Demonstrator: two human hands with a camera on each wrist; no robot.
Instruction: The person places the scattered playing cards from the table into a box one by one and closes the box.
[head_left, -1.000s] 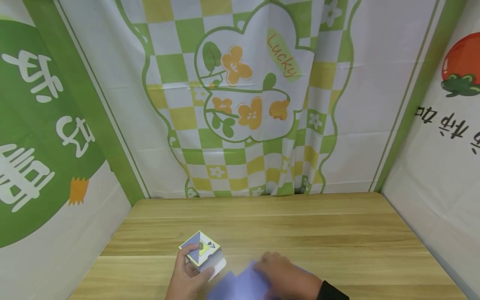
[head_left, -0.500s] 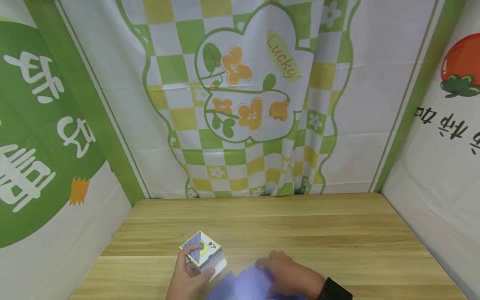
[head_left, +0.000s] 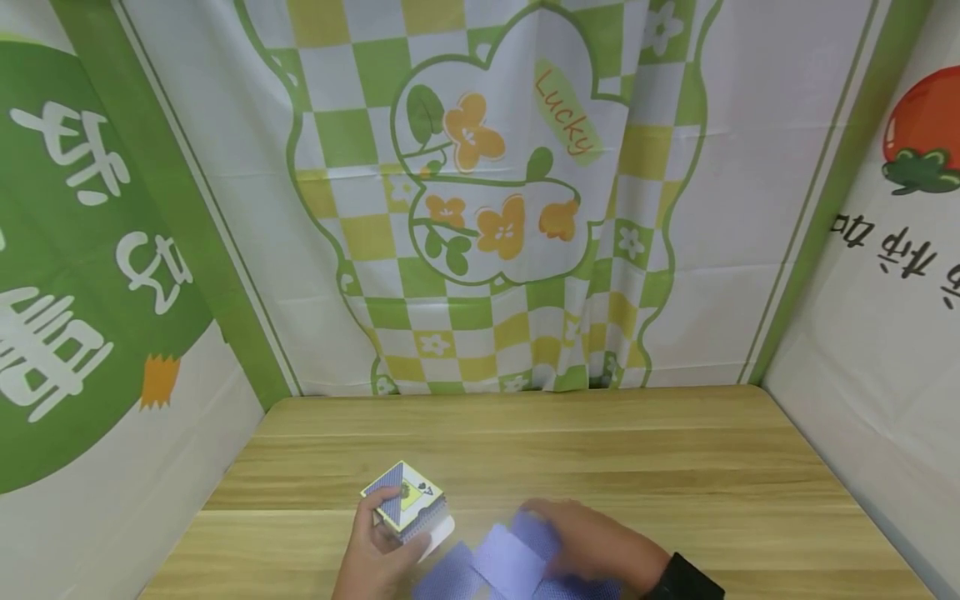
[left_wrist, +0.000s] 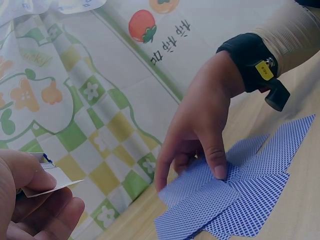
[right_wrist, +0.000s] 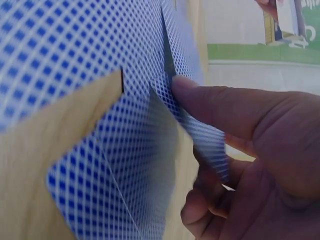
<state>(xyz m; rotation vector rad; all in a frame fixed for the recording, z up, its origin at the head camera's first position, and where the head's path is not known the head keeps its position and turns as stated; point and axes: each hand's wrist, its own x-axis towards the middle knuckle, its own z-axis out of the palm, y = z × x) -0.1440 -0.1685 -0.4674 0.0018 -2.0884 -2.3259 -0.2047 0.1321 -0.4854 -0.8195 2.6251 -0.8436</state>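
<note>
On the left in the head view, my left hand [head_left: 375, 557] grips a playing-card box [head_left: 422, 502] by its sides, its printed ace facing up and a white flap sticking out. To the right lie several playing cards [head_left: 510, 560], backs up in a blue-and-white check, spread loosely over each other. My right hand [head_left: 596, 537] is over their right side. In the right wrist view its thumb and curled fingers pinch a playing card [right_wrist: 212, 145] that is lifted and tilted at its edge. The left wrist view shows the thumb pressing down into the spread [left_wrist: 255, 200].
All of this is at the near edge of a wooden table [head_left: 525, 442]. Behind it hangs a green-and-yellow checked curtain [head_left: 457, 317], with printed fabric walls left [head_left: 247, 350] and right [head_left: 847, 350]. A black wrist strap [head_left: 684, 579] circles the right wrist.
My right hand has shifted slightly right and nearer, and a card under its fingers now stands apart from the spread. The cards are rearranged; the left hand and box stay nearly still.
</note>
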